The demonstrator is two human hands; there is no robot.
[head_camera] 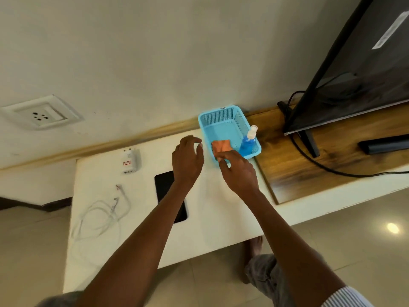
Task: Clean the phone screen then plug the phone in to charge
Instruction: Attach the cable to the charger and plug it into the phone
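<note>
In the head view, a person stands over a white table set against a cream wall. The phone lies flat and dark-screened near the middle of the table, its right part hidden under the left forearm. The left hand hovers above the table just left of a blue basket, fingers spread and loosely bent, holding nothing. The right hand reaches over the basket's near rim, and its fingertips pinch the edge of an orange cloth that lies inside the basket. A spray bottle of blue liquid with a white nozzle stands in the basket's right corner, just beside the cloth. To the left of the phone, a white charger plug lies on the table; it carries a small red label whose writing is too blurred to read. Nearer the table's left edge lies a coiled white cable, apart from the plug. A white wall socket sits on the wall at far left. On the right, a television stands on a wooden top; a pale sticker on its back is illegible. A black remote lies beside it.
</note>
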